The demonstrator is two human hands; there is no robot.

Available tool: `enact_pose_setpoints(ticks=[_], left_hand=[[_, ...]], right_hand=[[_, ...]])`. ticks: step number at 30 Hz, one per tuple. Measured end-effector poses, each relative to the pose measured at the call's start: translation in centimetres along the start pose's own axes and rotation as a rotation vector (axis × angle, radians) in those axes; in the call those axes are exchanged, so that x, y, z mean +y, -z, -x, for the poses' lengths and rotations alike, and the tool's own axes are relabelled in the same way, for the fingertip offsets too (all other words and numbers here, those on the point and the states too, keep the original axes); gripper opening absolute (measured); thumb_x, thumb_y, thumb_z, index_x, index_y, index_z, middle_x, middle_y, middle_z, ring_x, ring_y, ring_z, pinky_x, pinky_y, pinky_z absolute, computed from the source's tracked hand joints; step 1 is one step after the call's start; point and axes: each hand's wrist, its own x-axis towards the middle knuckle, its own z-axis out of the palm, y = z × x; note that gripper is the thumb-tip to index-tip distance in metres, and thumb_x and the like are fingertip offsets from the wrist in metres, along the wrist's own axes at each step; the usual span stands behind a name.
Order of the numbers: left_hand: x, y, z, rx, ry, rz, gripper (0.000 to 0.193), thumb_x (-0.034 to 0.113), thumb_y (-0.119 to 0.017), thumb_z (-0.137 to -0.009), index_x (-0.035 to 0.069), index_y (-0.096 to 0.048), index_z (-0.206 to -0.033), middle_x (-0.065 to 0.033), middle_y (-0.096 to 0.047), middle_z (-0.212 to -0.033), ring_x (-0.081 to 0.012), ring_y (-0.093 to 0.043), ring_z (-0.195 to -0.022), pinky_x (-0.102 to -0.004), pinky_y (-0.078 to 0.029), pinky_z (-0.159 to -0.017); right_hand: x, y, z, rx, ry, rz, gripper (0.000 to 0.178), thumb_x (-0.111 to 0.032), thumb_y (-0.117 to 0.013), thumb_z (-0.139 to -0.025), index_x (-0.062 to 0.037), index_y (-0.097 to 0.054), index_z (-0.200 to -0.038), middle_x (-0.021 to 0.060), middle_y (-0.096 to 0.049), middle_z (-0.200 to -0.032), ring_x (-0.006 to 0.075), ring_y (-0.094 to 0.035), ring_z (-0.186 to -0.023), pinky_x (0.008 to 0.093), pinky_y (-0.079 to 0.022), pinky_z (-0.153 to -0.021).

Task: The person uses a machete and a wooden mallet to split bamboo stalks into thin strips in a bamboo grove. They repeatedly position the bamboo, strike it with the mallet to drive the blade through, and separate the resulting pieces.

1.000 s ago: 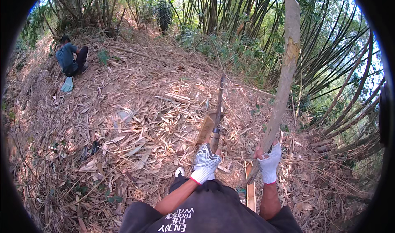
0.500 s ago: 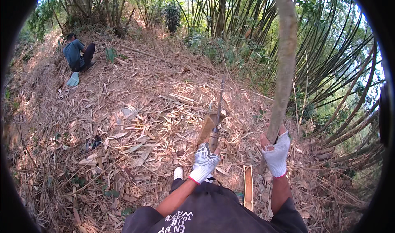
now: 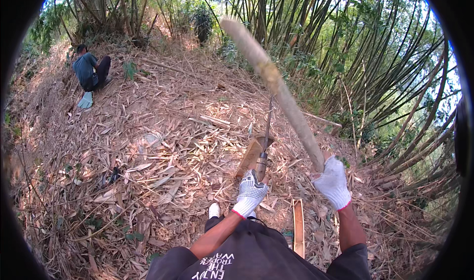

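Note:
My left hand [image 3: 252, 193], in a white dotted fingerless glove, is closed around the wooden handle of a long knife [image 3: 263, 162]. Its narrow dark blade points away from me over a section of bamboo [image 3: 248, 160] that stands tilted in front of my feet; I cannot tell whether the edge is in it. My right hand [image 3: 334, 182], gloved in white, grips the lower end of a thick wooden stick [image 3: 296, 114]. The stick is raised and leans far to the left, passing in front of the blade's tip in the view.
A split bamboo piece [image 3: 298, 225] lies by my right leg. Dry leaves [image 3: 168, 156] cover the sloping ground. Another person [image 3: 89, 72] crouches at the far left. Bamboo clumps [image 3: 375, 82] rise at the back and right, and a thin pole [image 3: 323, 120] lies ahead.
The stick has swung from nearly upright at the right to a leftward slant across the blade. My right hand has turned with it; my left hand has barely moved.

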Motion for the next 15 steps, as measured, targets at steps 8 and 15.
enact_pose_setpoints(ticks=[8,15], left_hand=[[0.8,0.7,-0.2,0.04,-0.047,0.083,0.053,0.036,-0.061,-0.085,-0.006,-0.052,-0.116,-0.0295,-0.06,-0.104,-0.0428,-0.06,-0.098,-0.0477,-0.047,-0.085],[0.2,1.5,-1.0,-0.094,0.066,0.031,0.056,0.038,-0.061,-0.084,-0.009,-0.052,-0.114,-0.031,-0.059,-0.104,-0.0438,-0.06,-0.098,-0.0489,-0.048,-0.085]], right_hand=[[1.3,-0.3,-0.8,0.378,-0.049,-0.564,0.03,-0.007,-0.075,-0.071,0.0018,-0.054,-0.091,0.0172,-0.059,-0.072,0.0297,-0.06,-0.062,0.0342,-0.049,-0.057],[1.4,-1.1,-1.3,-0.228,-0.144,0.2,0.038,-0.017,-0.075,-0.07,0.0019,-0.057,-0.098,0.0223,-0.064,-0.081,0.0387,-0.065,-0.074,0.0427,-0.053,-0.063]])
